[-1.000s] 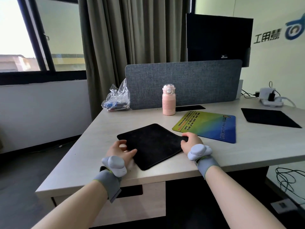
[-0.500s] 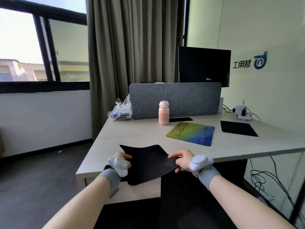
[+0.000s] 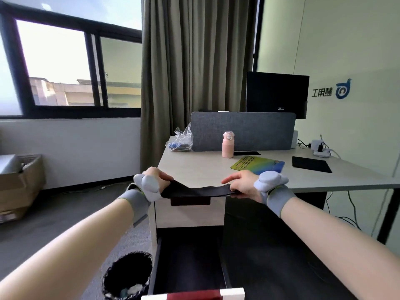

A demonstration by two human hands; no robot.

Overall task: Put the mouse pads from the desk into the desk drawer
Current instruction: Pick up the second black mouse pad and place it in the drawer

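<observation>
A black mouse pad (image 3: pixel 194 191) hangs in the air in front of the desk edge, seen nearly edge-on and sagging in the middle. My left hand (image 3: pixel 157 176) grips its left end and my right hand (image 3: pixel 244 185) grips its right end. Below them a desk drawer (image 3: pixel 188 263) is pulled open toward me, its inside dark. A colourful mouse pad (image 3: pixel 257 166) and another black mouse pad (image 3: pixel 311 167) lie on the desk (image 3: pixel 194 172) to the right.
A pink bottle (image 3: pixel 227 147), a plastic bag (image 3: pixel 179 141) and a grey divider panel (image 3: pixel 242 131) stand at the back of the desk. A black waste bin (image 3: pixel 127 276) sits left of the drawer. A cardboard box (image 3: pixel 19 187) is on the floor, far left.
Both hands lifted the black mouse pad off the desk and drew it back past the desk edge. The view pulled away from the desk, so the open drawer below now shows.
</observation>
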